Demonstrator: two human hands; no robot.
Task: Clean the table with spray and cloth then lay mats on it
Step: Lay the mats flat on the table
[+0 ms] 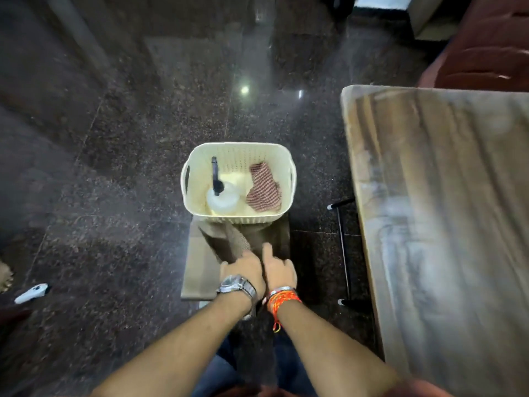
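Note:
A cream plastic basket (237,150) stands on the dark floor. It holds a clear spray bottle (222,199) with a black nozzle and a red checked cloth (264,187). Just in front of the basket lies a stack of brown mats (199,267), partly under its near side. My left hand (243,269), with a wristwatch, grips a raised fold of the top mat (229,242). Close beside it, my right hand (279,267) holds the same mat, forefinger stretched along it and the other fingers curled down. The wooden table (443,224) is on the right.
The table's black metal legs (343,247) stand right of the mats. A white handheld device (31,293) lies on the floor at left. A dark red upholstered seat (486,47) is beyond the table at top right. Polished stone floor surrounds the basket.

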